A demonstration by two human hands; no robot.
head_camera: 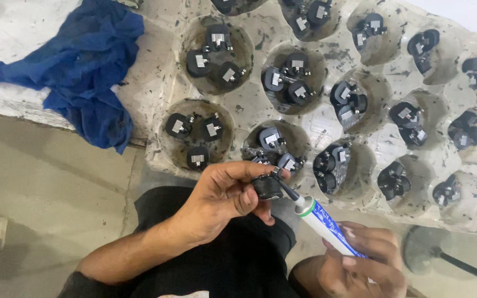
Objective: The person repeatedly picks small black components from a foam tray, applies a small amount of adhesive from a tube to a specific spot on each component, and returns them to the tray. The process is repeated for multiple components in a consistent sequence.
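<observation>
The small black part sits pinched between the thumb and fingers of our left hand, held up just in front of our lap. We grip a white and blue tube in our right hand, fingers wrapped around its body, and its dark nozzle tip touches the part where a small metal piece sticks out. Both hands are closed on what they hold, and they sit near each other, the right one lower and to the right of the left.

Just beyond our left hand lies a moulded tray with round cups, stained and speckled, and each cup holds two or three more black parts with silver tabs. Farther off, to the left of our left hand, a crumpled blue cloth rests on a pale surface. To the right of our right hand we see a round base with a dark rod.
</observation>
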